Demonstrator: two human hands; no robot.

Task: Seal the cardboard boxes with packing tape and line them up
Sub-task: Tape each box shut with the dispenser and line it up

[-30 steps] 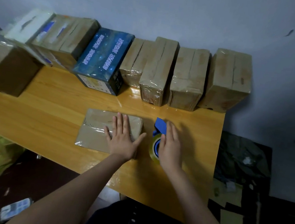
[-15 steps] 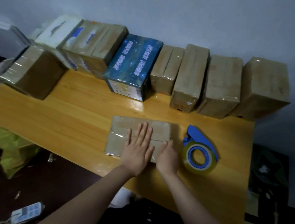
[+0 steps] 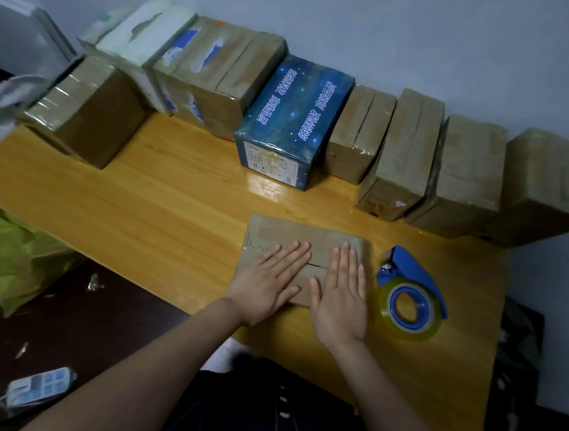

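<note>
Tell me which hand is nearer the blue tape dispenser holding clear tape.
Right. The right hand lies flat on the low brown cardboard box, just beside the blue tape dispenser; the left hand lies on the same box, farther away.

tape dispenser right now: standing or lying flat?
Lying flat on its side. The tape dispenser shows its roll's round face and open core straight up, resting on the table beside the right hand, untouched.

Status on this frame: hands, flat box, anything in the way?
Both open: left hand and right hand flat on the flat box. Idle tape dispenser on table, right of it. Along wall, other boxes in a row; nothing blocking.
</note>
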